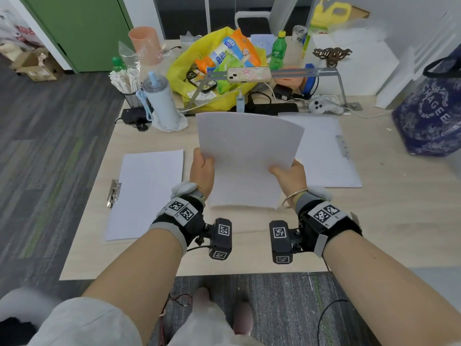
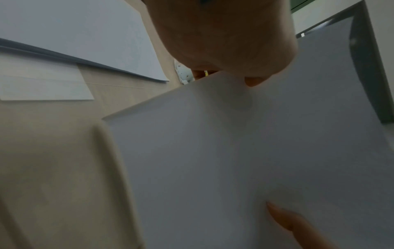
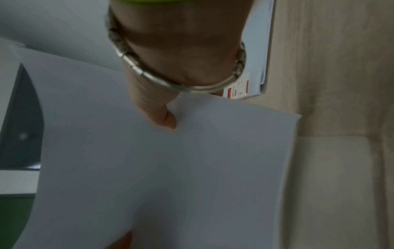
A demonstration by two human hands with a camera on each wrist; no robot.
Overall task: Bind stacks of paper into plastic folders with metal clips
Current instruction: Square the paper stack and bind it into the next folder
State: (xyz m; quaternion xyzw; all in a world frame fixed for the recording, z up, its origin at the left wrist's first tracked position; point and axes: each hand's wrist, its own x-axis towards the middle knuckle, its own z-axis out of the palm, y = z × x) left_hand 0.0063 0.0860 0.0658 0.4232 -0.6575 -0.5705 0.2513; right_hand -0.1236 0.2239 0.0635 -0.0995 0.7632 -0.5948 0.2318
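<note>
A stack of white paper (image 1: 245,158) hangs above the middle of the table, held by both hands and bowed slightly. My left hand (image 1: 202,168) grips its left edge with the thumb on top, and my right hand (image 1: 289,172) pinches its right edge. The same stack of paper (image 2: 245,151) fills the left wrist view, and the stack of paper (image 3: 160,168) fills the right wrist view under my right thumb (image 3: 168,120). On the table's left lies a folder with paper (image 1: 147,191) and a metal clip (image 1: 113,192) at its left edge. Another folder (image 1: 324,151) lies at right with a clip (image 1: 343,146).
Clutter lines the table's (image 1: 224,258) far side: a yellow bag (image 1: 199,68) of snacks, a pale tumbler (image 1: 161,101), a phone (image 1: 249,74) on a stand, a green bottle (image 1: 278,51), cables. A blue patterned bag (image 1: 431,116) stands at the right edge.
</note>
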